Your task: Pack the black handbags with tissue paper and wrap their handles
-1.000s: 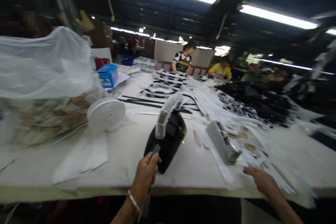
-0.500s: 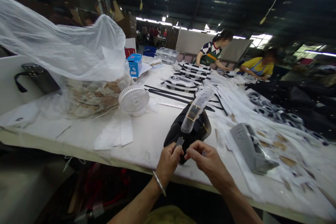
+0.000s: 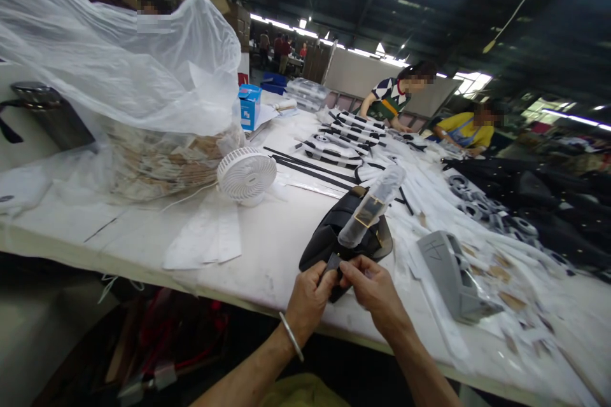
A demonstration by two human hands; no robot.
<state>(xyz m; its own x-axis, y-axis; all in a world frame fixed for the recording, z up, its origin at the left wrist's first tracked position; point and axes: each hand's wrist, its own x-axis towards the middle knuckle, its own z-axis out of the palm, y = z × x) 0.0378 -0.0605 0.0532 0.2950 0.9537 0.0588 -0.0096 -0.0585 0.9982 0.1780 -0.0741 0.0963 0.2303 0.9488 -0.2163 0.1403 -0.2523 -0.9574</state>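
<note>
Left hand (image 3: 308, 296) and right hand (image 3: 375, 286) both pinch a strap tab (image 3: 333, 262) at the black bag's (image 3: 329, 238) near edge; the tab looks light and limp, best held by its tip.

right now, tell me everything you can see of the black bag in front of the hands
The black bag looks like smooth, slightly glossy leather or imitation. It is rounded and lies tilted on the white table near the front edge. A plastic-wrapped strap with a gold buckle sticks up from it. The left hand and right hand pinch a dark tab at its near end.
</note>
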